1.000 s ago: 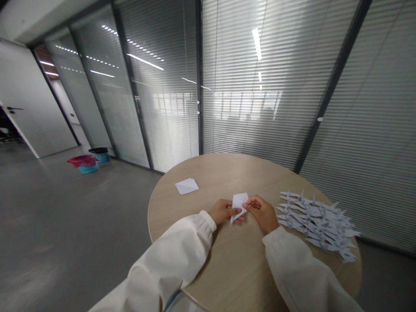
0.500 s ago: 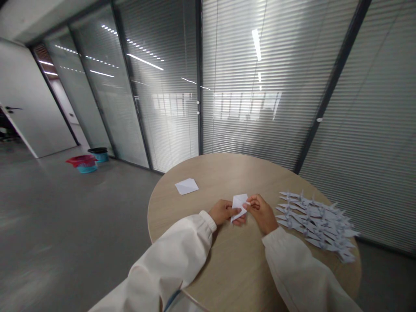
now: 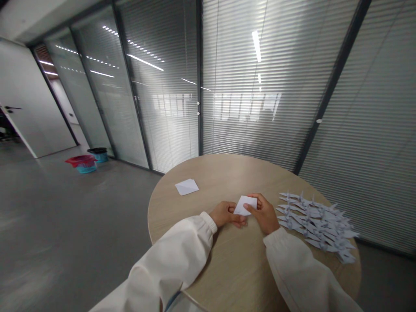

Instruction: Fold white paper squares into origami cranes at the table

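A small folded piece of white paper (image 3: 244,204) is held between my two hands, just above the round table. My left hand (image 3: 227,214) pinches its lower left corner, with some fingers curled underneath. My right hand (image 3: 262,211) grips the right side, its thumb on the front face and its other fingers behind. To the right lie several rows of white folded paper cranes (image 3: 316,223), close together. Left of my hands, a flat stack of white paper (image 3: 186,186) rests on the tabletop.
The round wooden table (image 3: 221,169) stands by a glass partition with blinds (image 3: 240,108). On the floor at the left are a bin with a red liner (image 3: 82,164) and a bin with a black liner (image 3: 99,154). A white door (image 3: 35,99) stands beyond them.
The folded paper has turned and tilted between my hands, and now shows a smooth face. My right hand has shifted from its upper right edge to a fuller hold on the right side.
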### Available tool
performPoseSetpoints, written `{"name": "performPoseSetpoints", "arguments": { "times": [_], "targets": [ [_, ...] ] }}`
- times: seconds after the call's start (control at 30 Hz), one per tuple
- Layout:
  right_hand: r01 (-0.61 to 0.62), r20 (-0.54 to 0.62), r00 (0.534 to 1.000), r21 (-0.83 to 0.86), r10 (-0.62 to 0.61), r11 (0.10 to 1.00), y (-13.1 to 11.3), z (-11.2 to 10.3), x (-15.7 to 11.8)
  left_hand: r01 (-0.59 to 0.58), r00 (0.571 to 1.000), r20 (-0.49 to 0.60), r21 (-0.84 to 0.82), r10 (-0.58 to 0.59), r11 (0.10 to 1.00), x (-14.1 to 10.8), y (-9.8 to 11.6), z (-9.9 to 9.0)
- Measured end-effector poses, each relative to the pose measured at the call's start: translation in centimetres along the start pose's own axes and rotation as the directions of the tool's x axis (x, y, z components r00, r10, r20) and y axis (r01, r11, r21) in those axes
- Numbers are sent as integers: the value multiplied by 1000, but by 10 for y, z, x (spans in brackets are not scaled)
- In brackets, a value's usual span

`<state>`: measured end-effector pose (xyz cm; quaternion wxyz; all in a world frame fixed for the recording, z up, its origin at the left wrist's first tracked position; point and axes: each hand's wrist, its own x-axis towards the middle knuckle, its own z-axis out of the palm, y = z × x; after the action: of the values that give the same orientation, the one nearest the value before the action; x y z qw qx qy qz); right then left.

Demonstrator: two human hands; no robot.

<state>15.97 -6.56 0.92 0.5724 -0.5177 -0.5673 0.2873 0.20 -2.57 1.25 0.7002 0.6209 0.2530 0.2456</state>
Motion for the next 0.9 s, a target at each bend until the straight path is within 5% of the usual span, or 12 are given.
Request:
{"name": "performPoseSetpoints", "arguments": {
  "times": [0.2, 0.4, 0.63, 0.9],
  "targets": [
    [13, -92, 996, -45, -17, 999, 1, -1, 1, -124, 971, -206, -14, 119, 992, 2, 3, -7],
    [-1, 32, 999, 89, -2, 996, -2, 0, 0, -200, 919, -356, -41, 172, 979, 5, 8, -11],
    [-64, 116, 992, 53, 58, 997, -5, -1, -1, -219, 888, -417, -16, 192, 976, 5, 11, -10],
    [-76, 119, 990, 14, 73, 997, -4, 0, -2, -173, 908, -401, -93, 122, 981, 5, 11, -12]
  ]
}}
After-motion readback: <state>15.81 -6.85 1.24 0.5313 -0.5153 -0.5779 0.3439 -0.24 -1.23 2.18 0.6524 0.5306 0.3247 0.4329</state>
